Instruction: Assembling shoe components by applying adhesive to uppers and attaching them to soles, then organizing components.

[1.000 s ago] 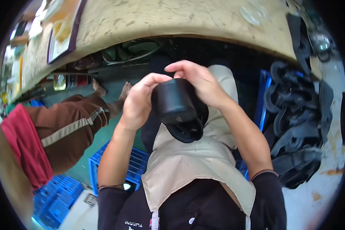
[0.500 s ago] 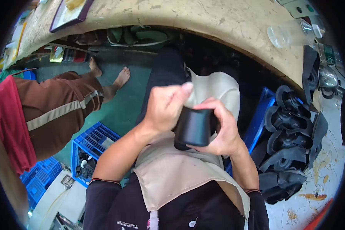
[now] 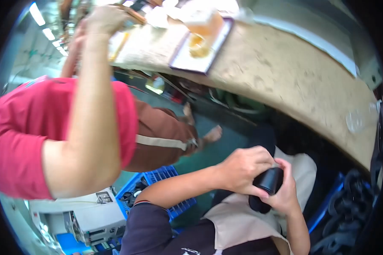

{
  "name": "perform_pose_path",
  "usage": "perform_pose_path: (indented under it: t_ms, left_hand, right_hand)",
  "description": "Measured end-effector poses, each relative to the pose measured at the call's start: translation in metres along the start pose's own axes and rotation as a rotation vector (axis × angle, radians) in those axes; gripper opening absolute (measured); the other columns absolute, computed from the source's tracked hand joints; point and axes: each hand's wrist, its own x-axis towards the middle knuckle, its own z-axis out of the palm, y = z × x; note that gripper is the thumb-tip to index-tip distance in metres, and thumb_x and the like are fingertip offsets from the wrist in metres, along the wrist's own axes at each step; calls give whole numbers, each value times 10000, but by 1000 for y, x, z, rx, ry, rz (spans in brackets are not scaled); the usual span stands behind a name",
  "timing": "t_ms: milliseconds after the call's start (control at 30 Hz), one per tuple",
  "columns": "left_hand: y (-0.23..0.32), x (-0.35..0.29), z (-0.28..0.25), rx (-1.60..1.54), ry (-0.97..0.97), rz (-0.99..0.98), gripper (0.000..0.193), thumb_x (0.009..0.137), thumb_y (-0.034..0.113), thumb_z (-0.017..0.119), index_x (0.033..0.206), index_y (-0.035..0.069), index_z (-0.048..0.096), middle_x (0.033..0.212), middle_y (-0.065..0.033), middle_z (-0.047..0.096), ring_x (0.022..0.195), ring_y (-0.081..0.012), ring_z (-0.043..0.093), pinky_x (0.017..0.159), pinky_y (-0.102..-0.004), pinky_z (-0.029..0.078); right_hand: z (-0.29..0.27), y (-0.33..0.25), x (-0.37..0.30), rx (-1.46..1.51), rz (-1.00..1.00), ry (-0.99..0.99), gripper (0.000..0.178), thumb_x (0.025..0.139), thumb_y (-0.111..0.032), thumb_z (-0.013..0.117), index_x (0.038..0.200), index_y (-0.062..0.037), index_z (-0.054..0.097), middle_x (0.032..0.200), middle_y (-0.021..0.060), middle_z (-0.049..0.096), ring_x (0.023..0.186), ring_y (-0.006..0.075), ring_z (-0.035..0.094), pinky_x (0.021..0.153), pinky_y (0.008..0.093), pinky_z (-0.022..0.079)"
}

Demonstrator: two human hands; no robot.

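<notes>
1. Overhead curves a worn beige workbench (image 3: 293, 72) with a tray of small items near its edge; below it is green floor, a blue crate (image 3: 157, 180) to my left and a heap of black moulded parts (image 3: 349, 199) to my right.

2. Both my hands are closed around one black cup-shaped part (image 3: 266, 187) above my lap, over my beige apron (image 3: 238, 221). My left hand (image 3: 242, 170) wraps over its top, fingers curled tight; my right hand (image 3: 285, 193) cups it from the side and beneath, thumb up along the wall.

3. A person in a red shirt (image 3: 51, 127) stands close on my left, one arm raised to the bench.

4. Risk, as I judge it: the part looks smooth and is mostly hidden by my fingers, so a twist with uneven grip could let it slip into my lap or onto the floor. The neighbour's nearness could also jog my left elbow.

5. Compared with half a second ago, my view has swung left and up: the red-shirted person fills far more of it, my hands sit lower right, and my left hand now covers the part instead of pinching above it.
</notes>
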Motion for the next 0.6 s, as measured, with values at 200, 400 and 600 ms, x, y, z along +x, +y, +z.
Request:
perform_pose_path:
  t_ms: [200, 400, 600]
  left_hand:
    - [33, -15, -25, -168, -127, -199, 677, 801, 286, 781, 1358, 6, 519, 1214, -150, 636, 1064, -292, 621, 911, -371, 499]
    - [10, -34, -56, -358, 535, -465, 464, 901, 173, 618, 1334, 23, 543, 1322, -90, 553, 1135, -216, 535, 1002, -309, 404]
    - [-41, -112, 75, -430, 275, -485, 580, 909, 192, 641, 1404, 9, 399, 1359, -146, 514, 1163, -246, 535, 1046, -373, 402]
  right_hand:
    - [-5, -20, -2, 415, -139, -173, 1110, 646, -111, 852, 1554, -12, 222, 1320, 200, 560, 1188, 335, 580, 1045, 414, 447]
    - [-28, 25, 3, 824, -24, 219, 887, 817, -21, 581, 1589, -25, 145, 1542, 228, 355, 1383, 325, 419, 1161, 395, 314]
    - [-28, 35, 96, 651, -168, 36, 777, 739, -4, 717, 1468, -27, 450, 1384, 149, 563, 1227, 268, 549, 1073, 355, 407]
